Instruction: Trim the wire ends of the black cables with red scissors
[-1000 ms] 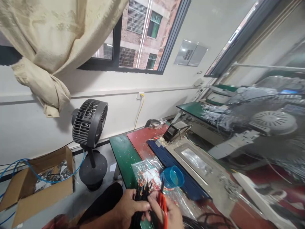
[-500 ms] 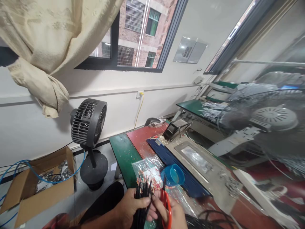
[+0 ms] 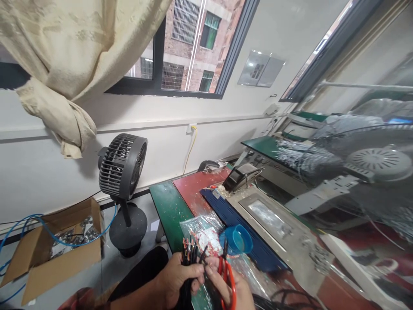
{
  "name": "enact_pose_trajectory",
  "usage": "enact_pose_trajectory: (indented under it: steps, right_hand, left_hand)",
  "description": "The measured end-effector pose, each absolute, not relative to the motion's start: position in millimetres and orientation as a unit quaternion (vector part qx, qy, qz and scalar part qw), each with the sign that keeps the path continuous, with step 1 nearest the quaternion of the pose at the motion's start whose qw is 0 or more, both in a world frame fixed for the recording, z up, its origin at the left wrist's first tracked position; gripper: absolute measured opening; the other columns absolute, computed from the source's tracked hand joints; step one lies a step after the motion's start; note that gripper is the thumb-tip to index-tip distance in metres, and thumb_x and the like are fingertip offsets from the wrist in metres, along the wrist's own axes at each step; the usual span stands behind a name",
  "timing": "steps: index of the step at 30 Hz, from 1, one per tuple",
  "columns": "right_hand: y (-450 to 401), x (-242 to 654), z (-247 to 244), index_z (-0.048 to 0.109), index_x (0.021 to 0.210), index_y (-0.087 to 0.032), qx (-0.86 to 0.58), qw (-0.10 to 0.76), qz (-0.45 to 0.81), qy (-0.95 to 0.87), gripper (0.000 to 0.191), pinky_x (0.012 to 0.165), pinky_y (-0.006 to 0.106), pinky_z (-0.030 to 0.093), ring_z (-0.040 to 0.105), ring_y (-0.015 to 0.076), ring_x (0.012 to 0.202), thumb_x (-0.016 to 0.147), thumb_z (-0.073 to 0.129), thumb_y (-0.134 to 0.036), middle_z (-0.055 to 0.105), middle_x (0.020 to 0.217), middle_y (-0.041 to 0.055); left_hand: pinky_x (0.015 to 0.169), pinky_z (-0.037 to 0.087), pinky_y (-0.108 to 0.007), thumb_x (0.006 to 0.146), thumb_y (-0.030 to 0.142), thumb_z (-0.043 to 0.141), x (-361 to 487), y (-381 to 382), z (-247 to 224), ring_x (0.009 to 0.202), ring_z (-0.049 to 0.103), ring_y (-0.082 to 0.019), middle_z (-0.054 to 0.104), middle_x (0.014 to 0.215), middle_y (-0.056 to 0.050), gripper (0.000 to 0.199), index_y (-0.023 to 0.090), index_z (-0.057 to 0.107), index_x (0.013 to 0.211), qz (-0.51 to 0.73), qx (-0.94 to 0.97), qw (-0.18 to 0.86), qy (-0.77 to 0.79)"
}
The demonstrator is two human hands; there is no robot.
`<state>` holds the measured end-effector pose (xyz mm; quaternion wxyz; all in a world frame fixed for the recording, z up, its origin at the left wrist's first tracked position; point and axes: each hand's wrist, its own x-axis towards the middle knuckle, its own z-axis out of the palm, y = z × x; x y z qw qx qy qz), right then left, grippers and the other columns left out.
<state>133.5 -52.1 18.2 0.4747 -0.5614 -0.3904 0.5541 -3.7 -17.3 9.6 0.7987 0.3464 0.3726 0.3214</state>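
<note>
Left hand [image 3: 174,275] clutched black cable bundle [image 3: 185,257], near-left of blue bowl [image 3: 248,244]! Right hand [image 3: 242,294], nearside of bowl, gripped red-handled scissors [image 3: 232,280]. Cables looked light, springy; best pinched below frayed ends.

Bright window daylight, soft wall shadows, right side blurred

A bundle of thin black cables [image 3: 188,275] is standing nearly upright in the left hand [image 3: 174,276], its upper ends fanning slightly and showing small reddish and pale wire tips above the thumb. One black cable [image 3: 203,254] is slanting apart from the others, rising between the two hands. Scissors [image 3: 232,282] with red-orange handles are resting in the right hand [image 3: 240,288], their dark blades pointing upward beyond its fingers
</note>
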Motion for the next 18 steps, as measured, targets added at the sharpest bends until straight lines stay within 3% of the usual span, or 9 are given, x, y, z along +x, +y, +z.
enact_pose_trajectory:
  steps: [8,14,18]
  right_hand:
    - [-54,138,6,0.065,0.063,-0.015,-0.595,0.463,0.518,-0.404,0.034,0.046,0.02,0.035,0.045,0.0102,0.044,0.064,0.069,-0.049,0.053,0.045,-0.0024]
    - [-55,141,3,0.067,0.07,-0.015,-0.597,0.455,0.503,-0.427,0.034,0.06,0.026,0.048,0.061,0.0195,0.06,0.069,0.065,-0.049,0.066,0.06,0.0043]
    - [-56,145,10,0.067,0.069,-0.017,-0.632,0.446,0.418,-0.477,0.034,0.062,0.024,0.049,0.062,0.0202,0.063,0.069,0.063,-0.051,0.068,0.063,0.0036]
  left_hand:
    - [0.043,0.026,-0.024,0.057,0.036,0.069,-6,-17,7,0.037,0.036,-0.007,0.047,0.043,0.004,0.026,0.014,0.056,0.055,0.301,0.327,0.815,0.371]
    - [0.041,0.02,-0.023,0.055,0.035,0.071,-4,-15,7,0.037,0.032,-0.005,0.046,0.046,0.004,0.027,0.013,0.058,0.065,0.294,0.303,0.816,0.395]
    - [0.042,0.02,-0.023,0.055,0.034,0.07,-6,-13,9,0.037,0.03,-0.005,0.044,0.044,0.006,0.025,0.014,0.056,0.06,0.298,0.282,0.815,0.408]
